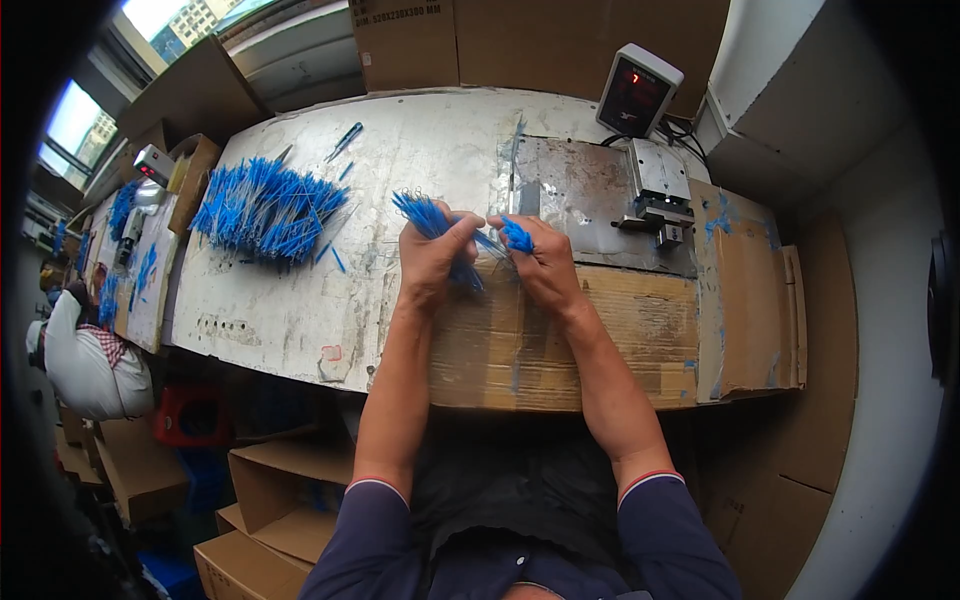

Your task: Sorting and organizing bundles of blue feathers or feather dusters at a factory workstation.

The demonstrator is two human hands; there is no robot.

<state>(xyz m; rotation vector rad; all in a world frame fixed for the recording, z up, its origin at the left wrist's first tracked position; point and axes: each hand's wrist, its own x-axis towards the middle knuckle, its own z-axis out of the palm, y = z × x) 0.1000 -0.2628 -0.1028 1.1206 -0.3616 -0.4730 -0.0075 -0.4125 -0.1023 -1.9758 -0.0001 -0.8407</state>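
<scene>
My left hand [432, 262] is closed around a bundle of thin blue strands [425, 215], which look like short wires with fine pale ends curling at the top. The lower ends come out below the palm. Close beside it, my right hand [545, 262] grips a smaller blue bunch [517, 236] between thumb and fingers. A few pale strands bridge the gap between the hands. Both are held above the cardboard sheet [620, 345] at the table's near edge. A large pile of similar blue and pale strands [268, 212] lies on the table to the left.
A small metal machine [662, 195] stands at the right on a dark metal plate [580, 185], with a display box [640, 90] with red digits behind it. A blue-handled tool [345, 141] lies beyond the pile. At far left a person in white [90, 365] is at another bench.
</scene>
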